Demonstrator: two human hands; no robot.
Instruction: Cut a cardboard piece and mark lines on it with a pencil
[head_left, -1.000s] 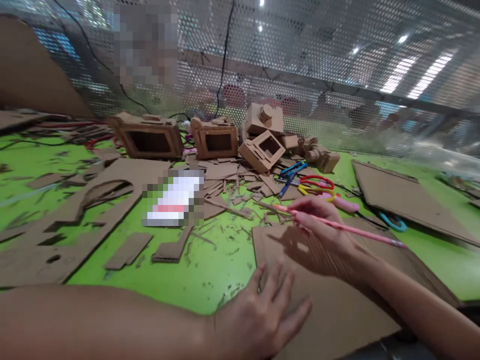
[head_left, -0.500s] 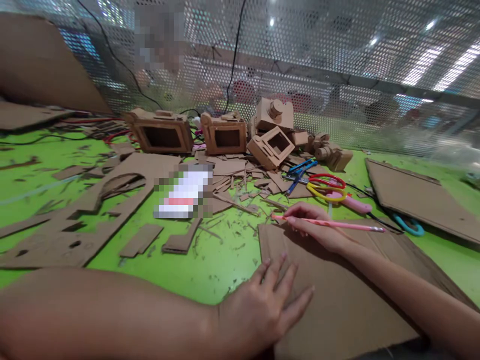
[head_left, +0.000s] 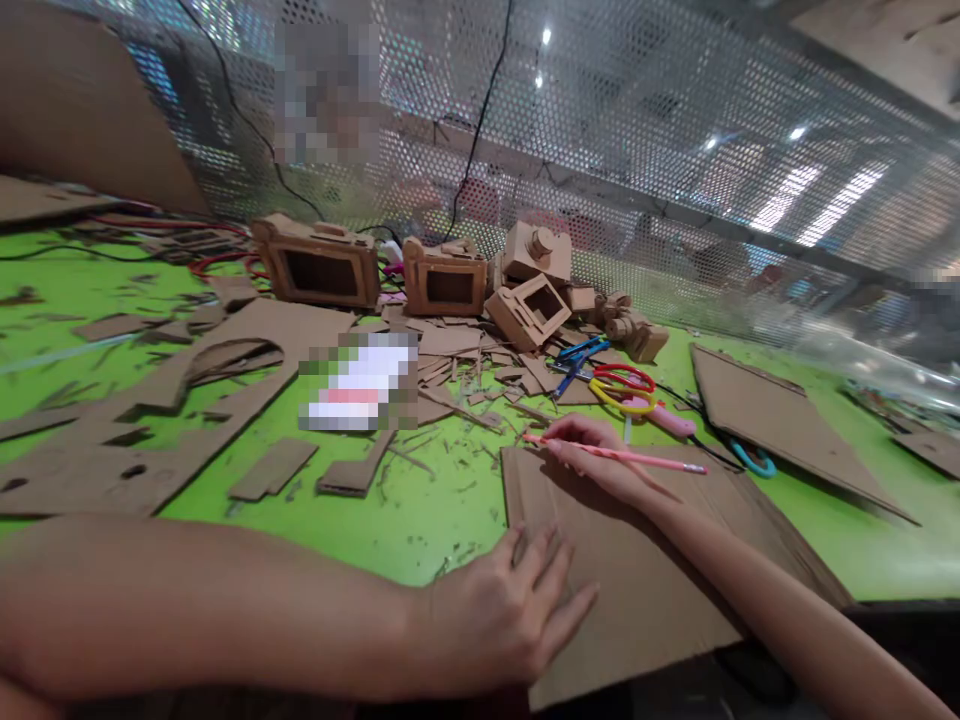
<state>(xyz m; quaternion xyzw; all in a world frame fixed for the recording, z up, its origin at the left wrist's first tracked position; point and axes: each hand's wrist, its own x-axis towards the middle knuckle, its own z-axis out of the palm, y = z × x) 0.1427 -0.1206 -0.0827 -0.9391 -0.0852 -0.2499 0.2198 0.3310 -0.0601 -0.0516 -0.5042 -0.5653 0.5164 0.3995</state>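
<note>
- Left hand point(head_left: 502, 620): fingers spread flat, pressing the cardboard sheet point(head_left: 660, 560) at its near-left edge.
- Right hand point(head_left: 600, 465): fingers clamped on a pink pencil point(head_left: 622, 457), tip at the sheet's far-left corner.
- Cardboard sheet: lies at the near edge of the green surface point(head_left: 420, 520).
- Scissors point(head_left: 622, 385): just beyond the pencil.

A cardboard sheet point(head_left: 660, 560) lies on the table point(head_left: 420, 520) in front of the person. The left hand point(head_left: 502, 615) rests flat on its near left corner; the right hand point(head_left: 600, 460) sits at its far edge, with a pencil point(head_left: 615, 455) across it. Behind the pencil lie scissors point(head_left: 622, 390). Farther back stand 2 cardboard boxes point(head_left: 319, 262). A second sheet point(head_left: 772, 420) lies to the right, and a cut-out sheet point(head_left: 150, 420) to the left.
</note>
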